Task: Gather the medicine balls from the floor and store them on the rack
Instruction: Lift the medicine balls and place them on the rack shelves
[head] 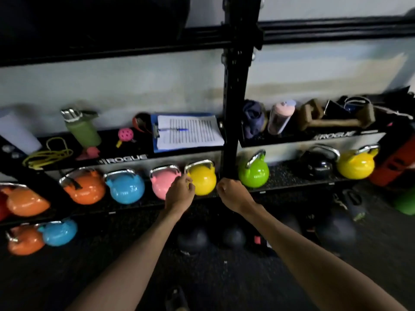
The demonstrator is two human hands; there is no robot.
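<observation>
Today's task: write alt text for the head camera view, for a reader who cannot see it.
The left hand and right hand stretch out with curled fingers toward a black rack, holding nothing visible. Coloured kettlebells line the rack below a clipboard and bottles. Dark medicine balls lie on the floor underneath.

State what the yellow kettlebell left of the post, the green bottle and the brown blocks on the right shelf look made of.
Yellow kettlebell: probably metal under glossy paint, given its sharp highlights. Its handle looks like bare polished steel.
Green bottle: matte body, likely coated metal or plastic; shiny silver cap.
Brown blocks: apparently unfinished wood, dull tan.
</observation>
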